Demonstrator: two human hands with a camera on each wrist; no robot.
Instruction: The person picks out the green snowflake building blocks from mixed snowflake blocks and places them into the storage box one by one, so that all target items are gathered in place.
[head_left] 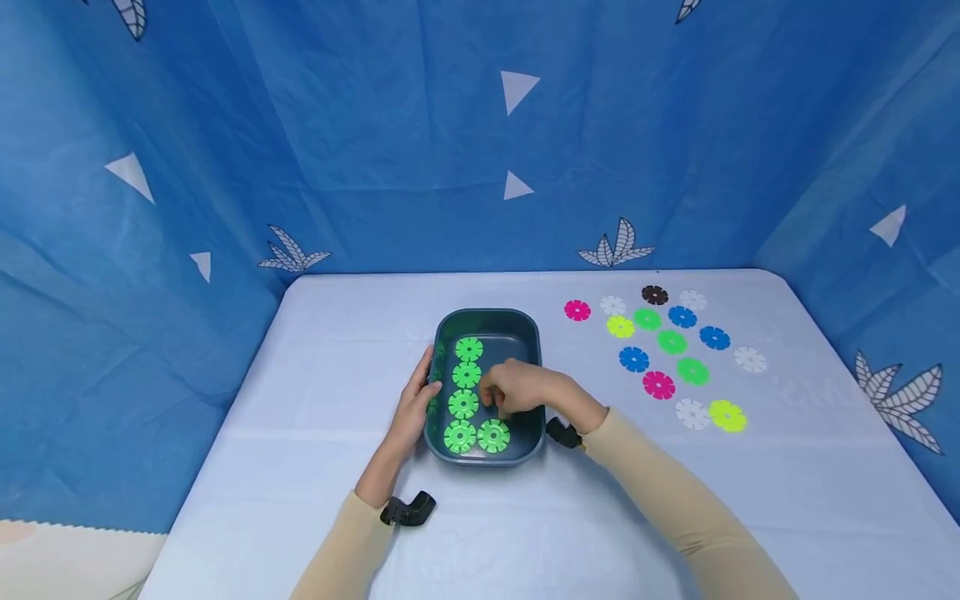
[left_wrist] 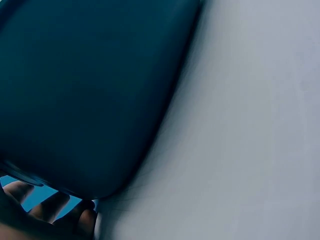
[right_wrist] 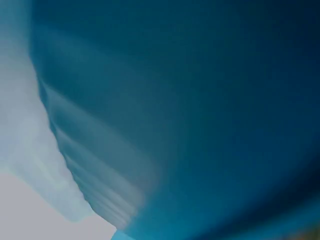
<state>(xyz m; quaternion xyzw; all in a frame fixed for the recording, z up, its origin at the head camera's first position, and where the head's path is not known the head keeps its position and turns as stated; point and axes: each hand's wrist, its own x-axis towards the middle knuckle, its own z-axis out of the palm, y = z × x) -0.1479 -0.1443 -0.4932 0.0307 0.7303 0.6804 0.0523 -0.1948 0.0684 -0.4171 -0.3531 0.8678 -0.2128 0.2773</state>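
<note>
The left hand [head_left: 415, 406] held the tray [head_left: 525, 329]; right hand [head_left: 517, 387] fingers were curled, grip unclear; a nudge could disturb the green discs [head_left: 465, 392]

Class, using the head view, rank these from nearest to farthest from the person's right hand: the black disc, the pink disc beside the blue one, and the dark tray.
1. dark tray: the right hand is inside it, at the table's middle.
2. pink disc: right of the tray, beside the blue disc.
3. black disc: far right, in the back row.
</note>
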